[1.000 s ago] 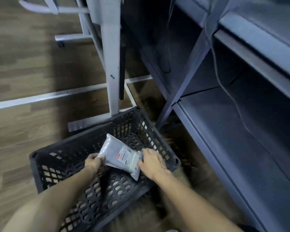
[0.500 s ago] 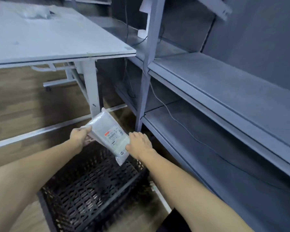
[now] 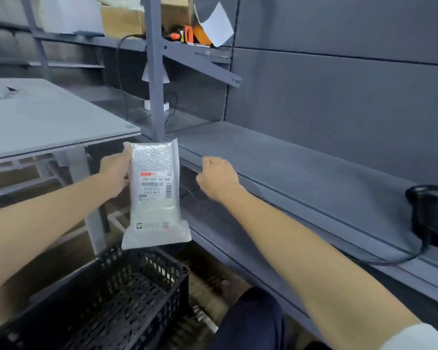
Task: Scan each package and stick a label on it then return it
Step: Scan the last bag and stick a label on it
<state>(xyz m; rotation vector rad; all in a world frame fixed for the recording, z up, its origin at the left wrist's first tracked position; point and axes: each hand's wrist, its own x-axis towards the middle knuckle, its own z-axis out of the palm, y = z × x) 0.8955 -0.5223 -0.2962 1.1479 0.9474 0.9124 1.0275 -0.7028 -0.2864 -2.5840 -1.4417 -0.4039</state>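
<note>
Package up, scanner on the shelf

My left hand [image 3: 115, 174] holds the package [image 3: 155, 193] upright above the black crate [image 3: 127, 294]; my right hand [image 3: 218, 179] hangs loosely curled, near the shelf [image 3: 301, 173] with the scanner [image 3: 427, 213].

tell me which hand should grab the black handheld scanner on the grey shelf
Right. The right hand is free and on the black handheld scanner's side, while the left hand holds the white bubble-wrap package.
</note>
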